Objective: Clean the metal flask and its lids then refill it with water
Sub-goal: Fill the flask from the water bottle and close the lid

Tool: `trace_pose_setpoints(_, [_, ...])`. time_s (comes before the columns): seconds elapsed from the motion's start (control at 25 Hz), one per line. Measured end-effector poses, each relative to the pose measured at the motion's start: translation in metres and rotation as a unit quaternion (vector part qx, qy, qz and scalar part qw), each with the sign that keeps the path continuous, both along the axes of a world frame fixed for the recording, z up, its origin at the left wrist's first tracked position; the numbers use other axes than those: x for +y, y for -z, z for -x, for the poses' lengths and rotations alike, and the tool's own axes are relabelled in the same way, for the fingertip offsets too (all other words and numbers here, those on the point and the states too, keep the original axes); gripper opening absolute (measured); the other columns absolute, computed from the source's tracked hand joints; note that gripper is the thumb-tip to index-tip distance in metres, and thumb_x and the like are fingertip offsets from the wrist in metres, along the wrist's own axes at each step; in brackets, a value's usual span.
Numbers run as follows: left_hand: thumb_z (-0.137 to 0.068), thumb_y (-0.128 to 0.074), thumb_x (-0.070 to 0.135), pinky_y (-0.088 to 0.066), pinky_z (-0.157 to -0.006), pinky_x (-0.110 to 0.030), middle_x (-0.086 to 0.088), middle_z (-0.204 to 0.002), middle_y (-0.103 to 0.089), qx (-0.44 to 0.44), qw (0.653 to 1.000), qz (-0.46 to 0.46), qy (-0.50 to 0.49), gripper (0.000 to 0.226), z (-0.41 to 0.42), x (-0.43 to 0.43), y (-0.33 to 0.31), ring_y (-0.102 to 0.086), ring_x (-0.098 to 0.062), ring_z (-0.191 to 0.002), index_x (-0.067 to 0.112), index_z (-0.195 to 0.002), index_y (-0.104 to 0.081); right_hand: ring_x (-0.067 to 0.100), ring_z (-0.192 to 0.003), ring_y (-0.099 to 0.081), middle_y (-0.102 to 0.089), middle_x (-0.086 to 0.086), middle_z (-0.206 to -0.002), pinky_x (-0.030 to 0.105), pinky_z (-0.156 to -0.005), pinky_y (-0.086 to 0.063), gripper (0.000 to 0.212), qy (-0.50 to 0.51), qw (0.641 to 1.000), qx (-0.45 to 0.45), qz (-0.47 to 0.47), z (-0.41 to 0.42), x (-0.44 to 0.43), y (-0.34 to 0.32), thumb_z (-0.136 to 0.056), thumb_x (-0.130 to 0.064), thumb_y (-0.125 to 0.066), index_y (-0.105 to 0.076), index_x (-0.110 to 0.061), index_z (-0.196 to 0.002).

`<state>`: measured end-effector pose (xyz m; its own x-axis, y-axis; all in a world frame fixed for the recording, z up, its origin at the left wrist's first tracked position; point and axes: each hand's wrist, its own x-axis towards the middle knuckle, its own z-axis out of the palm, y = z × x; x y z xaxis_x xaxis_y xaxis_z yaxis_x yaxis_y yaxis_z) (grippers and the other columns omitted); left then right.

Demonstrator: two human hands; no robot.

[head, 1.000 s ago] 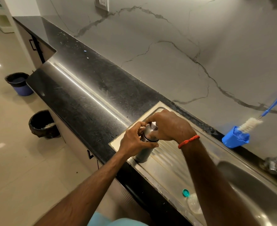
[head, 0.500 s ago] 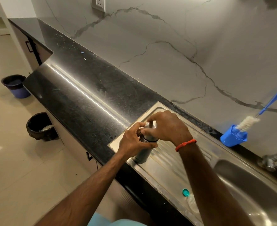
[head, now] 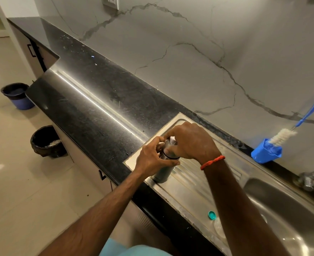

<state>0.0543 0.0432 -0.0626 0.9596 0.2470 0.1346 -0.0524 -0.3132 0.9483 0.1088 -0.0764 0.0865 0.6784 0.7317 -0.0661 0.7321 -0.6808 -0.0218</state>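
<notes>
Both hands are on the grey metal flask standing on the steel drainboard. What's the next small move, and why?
Probably twist the lid off with the right hand while the left hand steadies the grey metal flask. The right fingers curl over its top, it stands on the steel drainboard, and the white-bristled bottle brush sits in its blue holder.

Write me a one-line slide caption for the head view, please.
Left hand holds a metal flask standing on the drainboard while right hand grips its lid.
</notes>
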Motion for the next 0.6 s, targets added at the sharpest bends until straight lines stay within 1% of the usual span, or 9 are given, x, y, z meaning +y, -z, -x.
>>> trace_pose_setpoints(0.08, [-0.052,-0.088,0.065,-0.063,-0.084,-0.041,0.01,-0.112,-0.072,-0.004,1.0,0.001,0.002,0.081,0.001,-0.001,-0.001,-0.072,-0.014,-0.101,0.034,-0.119,-0.054,0.014,-0.081,-0.068,-0.074,-0.003,-0.092,0.024,-0.073,-0.051,0.048,0.043,0.995,-0.086,-0.01,0.0,0.001,0.011,-0.085,-0.064,-0.063,-0.075,-0.023,-0.107])
trace_pose_setpoints(0.12, [-0.053,-0.088,0.065,-0.063,-0.085,-0.041,0.011,-0.112,-0.072,-0.004,1.0,0.001,0.005,0.08,0.0,-0.001,-0.001,-0.072,-0.014,-0.102,0.034,-0.119,-0.055,0.013,-0.079,-0.067,-0.073,-0.002,-0.088,0.024,-0.072,-0.05,0.052,0.06,0.993,-0.1,-0.022,0.0,0.001,0.014,-0.086,-0.068,-0.06,-0.075,-0.021,-0.104])
trace_pose_setpoints(0.16, [-0.053,-0.088,0.065,-0.063,-0.085,-0.042,0.012,-0.112,-0.072,-0.003,1.0,0.002,0.008,0.08,0.0,-0.001,-0.001,-0.072,-0.013,-0.102,0.034,-0.119,-0.055,0.014,-0.081,-0.067,-0.073,-0.001,-0.09,0.025,-0.074,-0.051,0.055,0.066,0.993,-0.095,-0.03,-0.001,-0.001,0.014,-0.085,-0.07,-0.058,-0.074,-0.02,-0.105])
trace_pose_setpoints(0.2, [-0.053,-0.088,0.065,-0.063,-0.085,-0.042,0.013,-0.111,-0.072,0.0,1.0,0.003,0.008,0.079,0.0,-0.001,0.0,-0.072,-0.013,-0.102,0.035,-0.118,-0.054,0.015,-0.086,-0.068,-0.074,0.0,-0.096,0.027,-0.078,-0.053,0.056,0.057,0.995,-0.073,-0.032,-0.001,-0.003,0.01,-0.085,-0.069,-0.059,-0.072,-0.021,-0.111])
trace_pose_setpoints(0.28, [-0.052,-0.09,0.066,-0.063,-0.083,-0.042,0.011,-0.109,-0.073,0.002,1.0,0.009,0.011,0.082,0.0,0.0,0.0,-0.072,-0.013,-0.1,0.036,-0.12,-0.054,0.014,-0.098,-0.066,-0.071,-0.002,-0.112,0.028,-0.084,-0.054,0.057,0.011,0.999,0.03,-0.019,-0.003,-0.008,-0.001,-0.082,-0.059,-0.07,-0.064,-0.026,-0.128])
trace_pose_setpoints(0.36, [-0.05,-0.09,0.068,-0.063,-0.083,-0.041,0.01,-0.11,-0.073,0.002,1.0,0.011,0.007,0.09,-0.001,0.002,0.002,-0.073,-0.013,-0.1,0.035,-0.125,-0.053,0.012,-0.104,-0.062,-0.067,-0.005,-0.12,0.023,-0.081,-0.049,0.062,-0.029,0.99,0.136,0.003,-0.007,-0.009,-0.008,-0.078,-0.036,-0.082,-0.059,-0.029,-0.135])
trace_pose_setpoints(0.4, [-0.049,-0.09,0.068,-0.063,-0.083,-0.04,0.01,-0.112,-0.073,0.003,1.0,0.008,0.005,0.092,-0.001,0.002,0.001,-0.072,-0.013,-0.101,0.035,-0.126,-0.053,0.013,-0.105,-0.062,-0.066,-0.005,-0.121,0.022,-0.08,-0.046,0.063,-0.035,0.988,0.152,0.013,-0.009,-0.009,-0.007,-0.077,-0.026,-0.084,-0.059,-0.029,-0.135])
trace_pose_setpoints(0.44, [-0.049,-0.09,0.068,-0.063,-0.084,-0.04,0.01,-0.112,-0.072,0.004,1.0,0.006,0.003,0.091,0.0,0.001,0.001,-0.072,-0.012,-0.101,0.036,-0.126,-0.053,0.014,-0.106,-0.062,-0.067,-0.004,-0.121,0.022,-0.08,-0.046,0.061,-0.032,0.988,0.15,0.014,-0.01,-0.008,-0.005,-0.077,-0.021,-0.084,-0.061,-0.03,-0.133])
trace_pose_setpoints(0.6, [-0.047,-0.088,0.071,-0.063,-0.082,-0.04,0.011,-0.109,-0.073,0.011,1.0,-0.001,-0.008,0.088,-0.002,0.0,0.001,-0.073,-0.011,-0.098,0.036,-0.12,-0.054,0.016,-0.104,-0.063,-0.069,-0.001,-0.12,0.027,-0.084,-0.051,0.057,-0.023,0.992,0.126,-0.002,-0.01,-0.007,-0.001,-0.078,-0.019,-0.084,-0.063,-0.028,-0.13])
